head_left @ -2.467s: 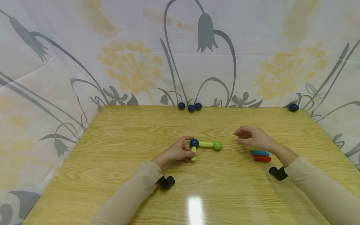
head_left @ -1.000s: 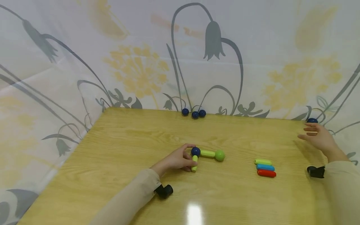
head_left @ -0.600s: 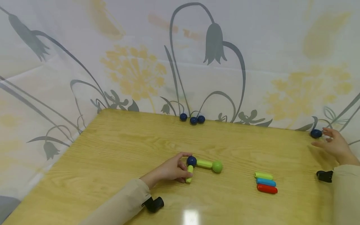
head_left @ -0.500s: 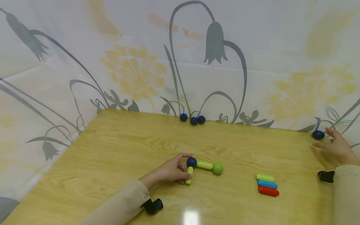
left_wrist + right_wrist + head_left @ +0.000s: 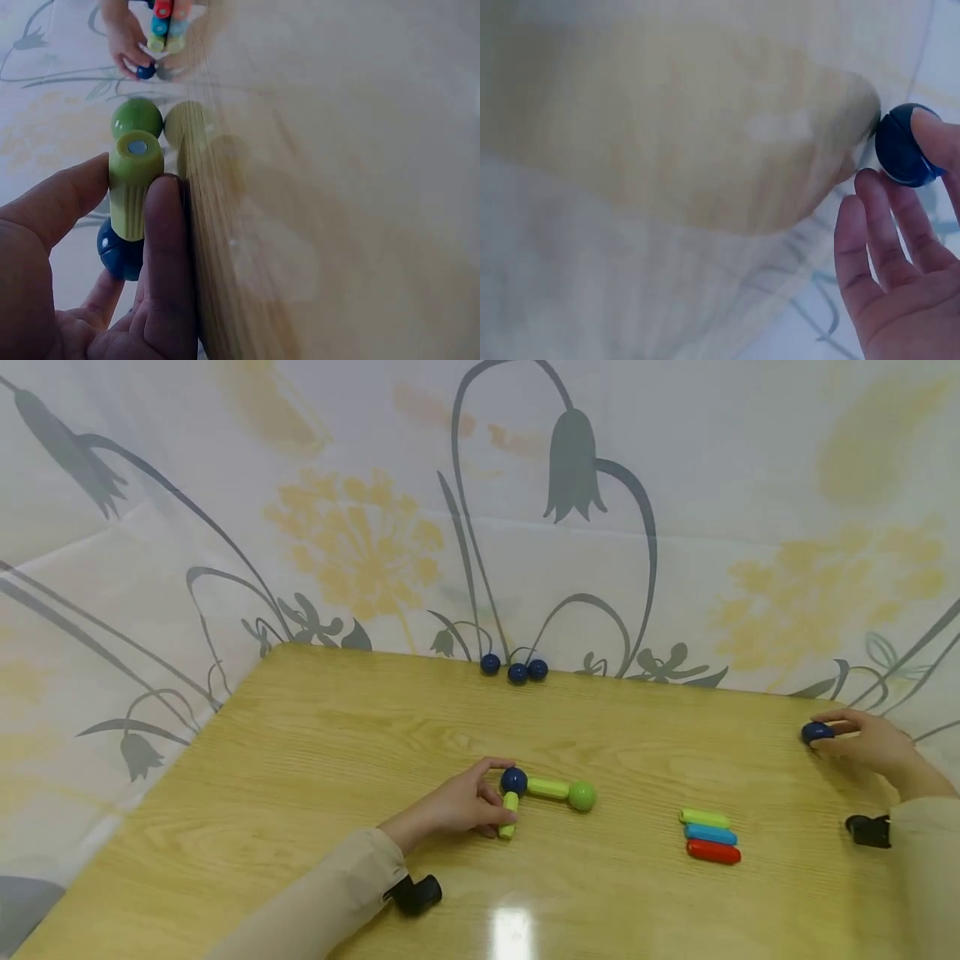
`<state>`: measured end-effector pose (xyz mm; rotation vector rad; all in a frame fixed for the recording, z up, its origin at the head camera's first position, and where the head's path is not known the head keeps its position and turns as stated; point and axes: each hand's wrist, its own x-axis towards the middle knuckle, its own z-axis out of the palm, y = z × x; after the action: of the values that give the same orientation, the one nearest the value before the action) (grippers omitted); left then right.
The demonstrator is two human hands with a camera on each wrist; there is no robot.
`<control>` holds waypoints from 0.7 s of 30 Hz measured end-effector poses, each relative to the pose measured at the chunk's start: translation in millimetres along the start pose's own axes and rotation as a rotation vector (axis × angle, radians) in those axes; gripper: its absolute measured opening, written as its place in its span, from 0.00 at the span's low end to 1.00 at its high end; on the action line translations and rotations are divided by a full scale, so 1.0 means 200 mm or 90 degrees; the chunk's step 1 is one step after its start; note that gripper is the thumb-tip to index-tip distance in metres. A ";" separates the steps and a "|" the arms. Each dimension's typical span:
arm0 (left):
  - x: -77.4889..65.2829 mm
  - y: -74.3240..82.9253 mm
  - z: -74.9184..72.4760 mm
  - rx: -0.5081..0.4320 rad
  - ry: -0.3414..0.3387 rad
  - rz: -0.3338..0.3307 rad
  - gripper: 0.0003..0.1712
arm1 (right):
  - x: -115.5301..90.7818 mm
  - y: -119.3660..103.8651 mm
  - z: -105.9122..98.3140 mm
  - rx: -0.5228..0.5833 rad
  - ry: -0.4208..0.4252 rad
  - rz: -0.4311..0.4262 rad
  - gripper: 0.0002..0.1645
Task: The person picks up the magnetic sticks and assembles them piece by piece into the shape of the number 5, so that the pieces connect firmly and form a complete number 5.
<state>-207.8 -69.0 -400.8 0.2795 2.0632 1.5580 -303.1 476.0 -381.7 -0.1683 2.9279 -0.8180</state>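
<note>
The right hand [image 5: 870,747] now pinches the ball [image 5: 814,732], drawn slightly in from the desk's [image 5: 337,735] far right corner, so that loose piece seems secured while the left hand [image 5: 459,803] pinches a rod [image 5: 126,199] mid-desk.

On your wood-grain tabletop [image 5: 337,727], centre: shiny navy ball [image 5: 513,782], faceted lime stick [image 5: 548,788] to its right, then round green ball [image 5: 582,796]; second lime stick [image 5: 512,802] before the navy ball, in your left grip [image 5: 463,802]. Further right: lime rod [image 5: 705,817] behind blue rod [image 5: 711,834] behind red rod [image 5: 714,852]. Back edge: three navy balls [image 5: 517,674]. Far right: dark-blue ball [image 5: 814,732] in your right grip [image 5: 870,745].
</note>
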 end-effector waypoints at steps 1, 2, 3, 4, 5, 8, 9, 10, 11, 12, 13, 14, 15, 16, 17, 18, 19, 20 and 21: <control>0.00 0.00 0.00 -0.002 -0.001 -0.001 0.41 | -0.01 -0.02 0.01 0.003 -0.007 -0.006 0.31; 0.00 0.00 0.00 -0.005 -0.004 -0.002 0.41 | -0.03 -0.04 0.02 0.003 -0.016 -0.012 0.31; 0.01 0.00 -0.01 -0.007 -0.007 -0.004 0.40 | -0.05 -0.06 0.03 0.000 -0.024 -0.016 0.30; 0.01 -0.01 -0.01 -0.011 -0.008 -0.004 0.40 | -0.06 -0.08 0.03 0.004 -0.035 -0.023 0.31; 0.02 -0.01 -0.01 -0.015 -0.010 -0.004 0.39 | -0.08 -0.11 0.04 0.001 -0.034 -0.025 0.31; 0.03 -0.01 -0.01 -0.020 -0.017 -0.003 0.39 | -0.14 -0.18 0.07 -0.008 -0.025 -0.034 0.30; 0.03 -0.01 -0.01 -0.019 -0.020 -0.003 0.39 | -0.16 -0.20 0.08 -0.009 -0.018 -0.039 0.29; 0.03 0.00 -0.01 -0.019 -0.021 -0.004 0.39 | -0.18 -0.23 0.10 -0.010 -0.010 -0.044 0.29; 0.03 0.00 -0.01 -0.017 -0.023 -0.004 0.38 | -0.20 -0.26 0.12 -0.012 0.000 -0.048 0.28; 0.02 0.00 -0.01 -0.016 -0.024 -0.004 0.38 | -0.21 -0.28 0.13 -0.011 0.002 -0.051 0.28; 0.02 0.00 -0.02 -0.015 -0.025 -0.004 0.38 | -0.22 -0.31 0.15 -0.009 0.010 -0.053 0.28; 0.02 0.00 -0.02 -0.015 -0.027 -0.004 0.38 | -0.23 -0.34 0.17 -0.004 0.012 -0.052 0.28; 0.01 0.01 -0.02 -0.012 -0.027 -0.005 0.38 | -0.25 -0.37 0.19 -0.002 0.017 -0.050 0.28; 0.01 0.01 -0.03 -0.010 -0.027 -0.006 0.37 | -0.26 -0.40 0.20 0.001 0.021 -0.047 0.28; 0.02 0.01 -0.03 -0.007 -0.028 -0.007 0.37 | -0.28 -0.42 0.21 0.005 0.028 -0.046 0.28; 0.02 0.01 -0.03 -0.003 -0.029 -0.010 0.37 | -0.30 -0.45 0.21 0.008 0.035 -0.044 0.28; 0.02 0.02 -0.03 0.000 -0.031 -0.012 0.37 | -0.31 -0.48 0.22 0.013 0.044 -0.043 0.27; 0.03 0.02 -0.02 0.006 -0.031 -0.013 0.36 | -0.33 -0.50 0.22 0.017 0.052 -0.043 0.27; 0.03 0.03 -0.02 0.010 -0.031 -0.015 0.36 | -0.35 -0.53 0.22 0.023 0.061 -0.042 0.28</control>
<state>-217.0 -67.6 -396.2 0.2937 2.0351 1.5073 -220.2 372.9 -360.3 -0.2310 3.0094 -0.9124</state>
